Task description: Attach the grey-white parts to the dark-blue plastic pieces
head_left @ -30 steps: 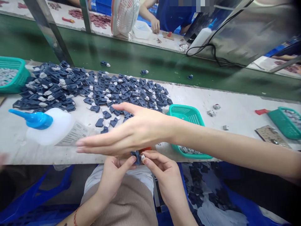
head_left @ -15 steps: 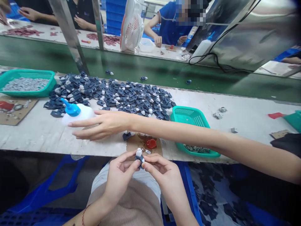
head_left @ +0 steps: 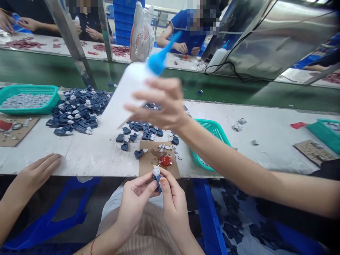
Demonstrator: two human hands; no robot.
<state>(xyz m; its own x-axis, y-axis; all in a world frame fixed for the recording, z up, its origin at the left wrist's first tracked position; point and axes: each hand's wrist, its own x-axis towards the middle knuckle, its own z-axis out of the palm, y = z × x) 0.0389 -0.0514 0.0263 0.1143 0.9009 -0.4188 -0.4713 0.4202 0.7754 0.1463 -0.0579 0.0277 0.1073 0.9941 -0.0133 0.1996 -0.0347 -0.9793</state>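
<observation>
Raised from the white table point(head_left: 79, 152) since the earlier frame, a white plastic bottle with a pointed blue nozzle point(head_left: 124, 88) is now held in the air by a co-worker's hand point(head_left: 164, 102). Below it, the person's left hand point(head_left: 134, 198) and right hand point(head_left: 174, 200) both pinch, between thumb and fingers, a small dark-blue plastic piece with white tip point(head_left: 157, 176), just beside the flat brown cardboard point(head_left: 147, 163).

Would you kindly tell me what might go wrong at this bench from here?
The tilted white bottle, in a co-worker's hand, might drip or disturb the heap of dark blue parts. The small blue piece, pinched between the left hand and right hand, could slip if bumped.
</observation>
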